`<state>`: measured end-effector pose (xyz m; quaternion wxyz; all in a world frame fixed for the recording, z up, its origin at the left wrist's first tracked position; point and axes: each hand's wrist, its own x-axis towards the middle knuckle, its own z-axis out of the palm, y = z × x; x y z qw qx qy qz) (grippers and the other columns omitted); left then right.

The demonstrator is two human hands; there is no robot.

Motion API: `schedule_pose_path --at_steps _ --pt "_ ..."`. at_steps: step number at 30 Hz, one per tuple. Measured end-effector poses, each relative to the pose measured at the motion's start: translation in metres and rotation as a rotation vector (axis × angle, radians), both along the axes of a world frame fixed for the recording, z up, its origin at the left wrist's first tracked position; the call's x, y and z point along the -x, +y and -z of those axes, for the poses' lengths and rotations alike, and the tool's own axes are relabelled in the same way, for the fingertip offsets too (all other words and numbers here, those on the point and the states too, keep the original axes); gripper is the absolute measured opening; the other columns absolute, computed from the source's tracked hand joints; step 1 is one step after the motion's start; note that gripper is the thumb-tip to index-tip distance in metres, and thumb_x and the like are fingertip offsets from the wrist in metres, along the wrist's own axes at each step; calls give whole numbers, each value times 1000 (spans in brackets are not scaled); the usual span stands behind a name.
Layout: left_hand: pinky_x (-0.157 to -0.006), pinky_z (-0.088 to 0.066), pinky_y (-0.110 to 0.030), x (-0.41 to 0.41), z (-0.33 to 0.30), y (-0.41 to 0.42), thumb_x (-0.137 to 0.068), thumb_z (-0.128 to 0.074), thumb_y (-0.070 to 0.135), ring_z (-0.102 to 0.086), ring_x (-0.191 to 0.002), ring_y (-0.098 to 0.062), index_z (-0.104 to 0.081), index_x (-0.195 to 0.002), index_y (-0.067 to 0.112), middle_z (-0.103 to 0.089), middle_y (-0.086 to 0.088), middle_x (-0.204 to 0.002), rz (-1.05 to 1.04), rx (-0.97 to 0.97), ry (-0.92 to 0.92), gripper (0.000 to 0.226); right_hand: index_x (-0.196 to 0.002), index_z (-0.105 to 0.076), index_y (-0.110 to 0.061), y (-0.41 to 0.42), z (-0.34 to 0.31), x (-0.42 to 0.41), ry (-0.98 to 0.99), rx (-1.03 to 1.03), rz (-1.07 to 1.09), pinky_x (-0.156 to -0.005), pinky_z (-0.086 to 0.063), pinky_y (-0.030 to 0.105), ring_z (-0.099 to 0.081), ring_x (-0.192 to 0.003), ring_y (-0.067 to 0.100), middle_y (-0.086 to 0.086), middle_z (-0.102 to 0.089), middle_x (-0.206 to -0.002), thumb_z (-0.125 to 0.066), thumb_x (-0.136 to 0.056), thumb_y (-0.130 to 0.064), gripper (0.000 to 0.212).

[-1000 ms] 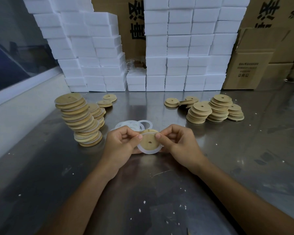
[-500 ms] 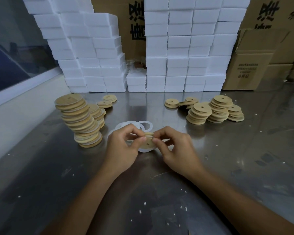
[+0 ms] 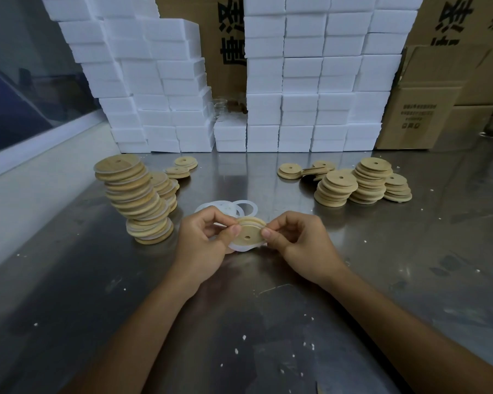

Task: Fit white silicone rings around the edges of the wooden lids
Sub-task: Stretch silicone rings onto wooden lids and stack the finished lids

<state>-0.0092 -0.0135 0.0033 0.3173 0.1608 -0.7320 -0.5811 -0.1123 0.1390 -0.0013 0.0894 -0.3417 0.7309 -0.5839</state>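
A person's left hand (image 3: 201, 243) and right hand (image 3: 299, 241) are pinching a wooden lid (image 3: 248, 234) from either side, holding it just above the middle of the steel bench (image 3: 410, 265), with a white silicone ring (image 3: 241, 247) showing along its lower edge. Loose rings (image 3: 228, 207) are lying just behind the hands. Leaning stacks of lids are standing toward the bench's left edge (image 3: 138, 199) and toward its far right (image 3: 362, 183), before white boxes (image 3: 299, 81).
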Motion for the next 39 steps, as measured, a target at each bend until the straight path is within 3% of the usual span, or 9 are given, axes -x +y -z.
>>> schedule_pose_path --at_steps 3,5,11,14,20,24,31,35,39 --pt "-60 -61 -39 0 1 1 -83 -69 -8 -74 -76 -25 -63 -70 9 -75 -6 -75 6 -146 26 22 -84 -69 -8 0 -1 -1 -24 23 -27 -60 -54 21 -66 -60 5 -2 -71 -70 -73 -87 -8 5" --pt "-57 -60 -36 0 1 4 -83 -68 -8 -74 -76 -26 -60 -72 4 -75 -6 -74 -4 -213 28 18 -84 -67 -6 0 -1 -1 -61 53 -32 -58 -50 16 -63 -57 3 0 -69 -70 -71 -88 -5 6" --pt "-56 -60 -41 3 0 11 -85 -68 -5 -74 -77 -31 -60 -71 2 -73 -8 -82 -20 -306 27 17 -86 -67 6 1 0 5 -175 125 -4 -71 -56 36 -63 -65 20 15 -69 -74 -71 -85 2 6" --pt "-60 -60 -45 3 -2 13 -85 -68 -3 -74 -80 -31 -60 -72 3 -69 -16 -97 -32 -349 38 16 -83 -69 0 0 0 3 -217 172 -16 -68 -57 27 -64 -64 14 8 -70 -70 -72 -85 -1 4" --pt "-63 -60 -46 2 -5 13 -86 -66 -3 -74 -83 -30 -61 -66 10 -68 -17 -96 -7 -445 61 24 -85 -66 2 2 -2 0 -223 183 -37 -65 -58 25 -69 -69 17 15 -71 -77 -69 -89 -5 9" --pt "-61 -60 -43 0 -4 13 -87 -66 -4 -73 -84 -24 -62 -69 15 -69 -8 -94 5 -254 57 26 -80 -63 -2 0 0 -2 -94 152 42 -63 -57 27 -64 -60 11 7 -68 -68 -67 -89 3 11" --pt "-74 -56 -26 -2 -8 11 -80 -75 2 -69 -85 -14 -65 -78 32 -71 10 -84 -67 395 107 32 -87 -66 -7 -1 4 -13 606 65 84 -66 -54 39 -64 -75 17 0 -69 -84 -67 -88 -6 2" --pt "-71 -52 -15 -1 -11 12 -77 -76 -4 -68 -78 -6 -64 -70 33 -70 12 -80 -67 343 180 39 -92 -64 -12 -4 3 -14 412 154 75 -68 -57 32 -67 -78 10 -12 -68 -84 -64 -93 -14 2" --pt "-71 -56 -21 0 -10 11 -77 -76 -6 -71 -78 -13 -68 -64 30 -73 5 -80 -61 169 181 39 -86 -62 -15 -7 3 -12 135 164 68 -68 -58 50 -69 -70 22 1 -70 -76 -64 -94 -12 9"
